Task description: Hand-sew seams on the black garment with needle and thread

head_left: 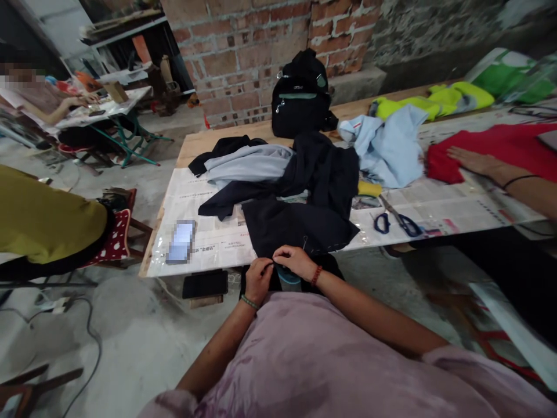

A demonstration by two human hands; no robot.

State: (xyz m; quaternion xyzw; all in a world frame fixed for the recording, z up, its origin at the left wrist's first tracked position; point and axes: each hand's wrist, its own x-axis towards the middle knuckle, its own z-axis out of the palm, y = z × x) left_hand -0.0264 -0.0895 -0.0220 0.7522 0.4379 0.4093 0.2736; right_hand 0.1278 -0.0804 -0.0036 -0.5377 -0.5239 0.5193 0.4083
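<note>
A dark cloth (289, 225) lies at the table's front edge, with light stitch marks near its right corner and a pale thread on it. My left hand (258, 281) is closed in a pinch on the near edge of this cloth. Right beside it, my right hand (297, 263) is also pinched, fingertips almost touching the left ones; whatever is between them is too small to make out. Behind the cloth are a crumpled dark garment (326, 168) and a light grey garment (250, 164).
On the newspaper-covered table (174, 200) are a phone (181, 241), scissors (398, 217), a yellow spool (369, 188), a black backpack (300, 96) and a light blue garment (385, 148). Another person's hand (472, 161) rests on red cloth (505, 145) at right. A stool (124, 232) stands left.
</note>
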